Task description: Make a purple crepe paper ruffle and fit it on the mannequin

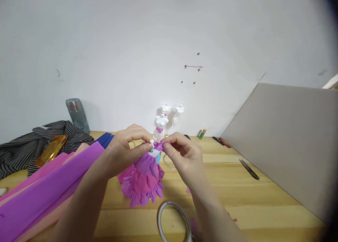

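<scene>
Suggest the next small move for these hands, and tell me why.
I would probably ease the purple paper flat against the dressed mannequin with the right hand, the left hand steadying near its neck. The right hand pinches that paper, which looks bunched, and bare white shows just below it.

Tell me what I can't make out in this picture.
- Head view: lower part of the tape roll, cut off by the bottom edge.
- Head view: what's under the ruffled skirt, hidden by its layers.
- Head view: purple strip's end, hidden by right hand.
- Head view: markings on green object, too small.
</scene>
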A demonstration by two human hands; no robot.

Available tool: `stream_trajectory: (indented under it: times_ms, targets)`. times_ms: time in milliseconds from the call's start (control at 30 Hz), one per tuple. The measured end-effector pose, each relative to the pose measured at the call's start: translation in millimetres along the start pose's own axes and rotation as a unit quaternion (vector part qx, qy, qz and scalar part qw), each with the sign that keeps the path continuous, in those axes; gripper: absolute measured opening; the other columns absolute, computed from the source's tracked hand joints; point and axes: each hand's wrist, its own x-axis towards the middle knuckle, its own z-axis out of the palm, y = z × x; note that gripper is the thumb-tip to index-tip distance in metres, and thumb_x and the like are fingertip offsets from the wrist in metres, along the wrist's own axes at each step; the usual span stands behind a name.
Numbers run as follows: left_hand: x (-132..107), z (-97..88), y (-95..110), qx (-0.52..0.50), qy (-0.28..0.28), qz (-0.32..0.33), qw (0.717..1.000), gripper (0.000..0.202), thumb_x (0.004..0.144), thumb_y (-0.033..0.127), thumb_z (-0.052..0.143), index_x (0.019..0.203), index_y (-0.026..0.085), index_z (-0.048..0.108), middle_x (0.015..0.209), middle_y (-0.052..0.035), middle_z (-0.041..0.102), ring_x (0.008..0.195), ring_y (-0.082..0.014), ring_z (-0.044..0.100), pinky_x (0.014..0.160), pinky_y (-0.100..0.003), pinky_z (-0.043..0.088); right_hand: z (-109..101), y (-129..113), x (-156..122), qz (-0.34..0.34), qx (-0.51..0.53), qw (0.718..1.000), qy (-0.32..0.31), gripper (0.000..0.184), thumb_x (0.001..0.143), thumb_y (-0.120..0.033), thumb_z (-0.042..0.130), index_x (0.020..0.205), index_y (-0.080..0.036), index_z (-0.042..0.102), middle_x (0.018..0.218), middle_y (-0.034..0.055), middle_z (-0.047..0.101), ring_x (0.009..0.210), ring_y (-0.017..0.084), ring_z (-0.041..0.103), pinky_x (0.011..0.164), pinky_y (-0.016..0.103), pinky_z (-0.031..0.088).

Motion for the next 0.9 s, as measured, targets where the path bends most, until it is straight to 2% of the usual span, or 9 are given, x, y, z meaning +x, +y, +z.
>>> stream_trajectory:
  times_ms: [167, 333, 400, 467, 533, 600, 667, 767, 900]
  targets:
    - [1.5, -0.7, -2.2, -0.014, -0.002, -0.01, 1.0, 0.008, 0.083, 0.019, 0.063, 0.077, 0.019, 0.067, 0.083, -0.0033, 0.068, 0.084, -0.017, 0.062, 0.08, -0.031, 0.047, 0.1, 8.9, 10.1, 0.155, 0.173, 0.972, -0.03, 0.018, 0.063, -0.031, 0.075, 0.072, -0.018, 0.069, 0.052, -0.0037, 0.056, 0.046, 0.008, 0.044, 0.044, 0.022, 0.034]
    - [1.4, -1.2, -4.4, -0.024, 0.002, -0.012, 1.0, 0.007, 0.082, 0.019, 0.064, 0.078, 0.018, 0.068, 0.083, -0.0044, 0.069, 0.085, -0.0177, 0.063, 0.08, -0.031, 0.048, -2.2, 17.2, 17.1, 0.23, 0.263, 0.933, -0.084, 0.027, 0.059, -0.036, 0.08, 0.071, -0.014, 0.07, 0.047, -0.0045, 0.053, 0.039, 0.004, 0.039, 0.041, 0.019, 0.025]
    - [1.3, -1.1, -4.2, -0.019, 0.007, -0.013, 1.0, 0.006, 0.082, 0.019, 0.064, 0.077, 0.018, 0.069, 0.083, -0.0047, 0.069, 0.085, -0.0177, 0.063, 0.08, -0.031, 0.048, -1.8, 18.9, 18.4, 0.23, 0.26, 0.934, -0.086, 0.028, 0.06, -0.038, 0.078, 0.073, -0.014, 0.07, 0.048, -0.0049, 0.052, 0.039, 0.005, 0.039, 0.041, 0.02, 0.026]
    - [1.2, -1.0, -3.7, -0.012, 0.013, -0.011, 1.0, 0.006, 0.081, 0.018, 0.064, 0.077, 0.018, 0.068, 0.083, -0.0047, 0.069, 0.084, -0.0175, 0.063, 0.079, -0.031, 0.048, -1.0, 18.0, 17.0, 0.182, 0.211, 0.96, -0.032, 0.026, 0.063, -0.035, 0.076, 0.077, -0.015, 0.069, 0.051, -0.0048, 0.053, 0.042, 0.007, 0.043, 0.043, 0.021, 0.031]
    - [0.8, -1.0, -3.0, -0.001, 0.02, -0.009, 1.0, 0.007, 0.082, 0.018, 0.064, 0.076, 0.018, 0.068, 0.083, -0.0047, 0.07, 0.084, -0.0177, 0.063, 0.079, -0.031, 0.048, -1.0, 13.2, 11.6, 0.084, 0.125, 0.987, 0.059, 0.018, 0.069, -0.029, 0.072, 0.082, -0.016, 0.068, 0.057, -0.0036, 0.056, 0.049, 0.009, 0.047, 0.047, 0.023, 0.036]
    - [0.4, -0.9, -2.4, 0.012, 0.026, -0.008, 1.0, 0.008, 0.082, 0.018, 0.064, 0.075, 0.018, 0.068, 0.083, -0.0049, 0.07, 0.084, -0.0181, 0.063, 0.079, -0.032, 0.048, -2.5, 4.0, 2.0, -0.026, 0.028, 0.993, 0.115, 0.006, 0.077, -0.023, 0.064, 0.079, -0.018, 0.067, 0.061, -0.0019, 0.058, 0.055, 0.011, 0.049, 0.051, 0.024, 0.039]
    - [0.1, -0.7, -2.1, 0.023, 0.031, -0.007, 0.999, 0.008, 0.081, 0.018, 0.064, 0.074, 0.018, 0.067, 0.082, -0.0049, 0.07, 0.083, -0.0181, 0.063, 0.079, -0.032, 0.048, -5.0, -7.8, -9.6, -0.108, -0.061, 0.99, 0.071, 0.02, 0.084, -0.02, 0.058, 0.064, -0.018, 0.061, 0.056, -0.0026, 0.053, 0.05, 0.01, 0.044, 0.048, 0.024, 0.035]
    - [0.4, 0.1, -1.9, 0.031, 0.04, -0.005, 0.999, 0.009, 0.081, 0.016, 0.063, 0.072, 0.018, 0.066, 0.08, -0.004, 0.069, 0.082, -0.0176, 0.062, 0.078, -0.031, 0.047, -6.8, -23.4, -24.3, -0.147, -0.149, 0.976, -0.067, 0.033, 0.086, -0.022, 0.058, 0.053, -0.017, 0.053, 0.047, -0.0044, 0.045, 0.043, 0.007, 0.038, 0.042, 0.023, 0.028]
    - [1.0, 1.1, -1.0, 0.038, 0.047, -0.008, 0.998, 0.009, 0.08, 0.016, 0.063, 0.072, 0.018, 0.066, 0.079, -0.0035, 0.069, 0.082, -0.0174, 0.062, 0.078, -0.031, 0.047, -3.6, -29.6, -30.4, -0.143, -0.236, 0.958, -0.076, 0.021, 0.087, -0.025, 0.061, 0.068, -0.015, 0.065, 0.051, -0.0034, 0.049, 0.045, 0.009, 0.043, 0.044, 0.024, 0.031]
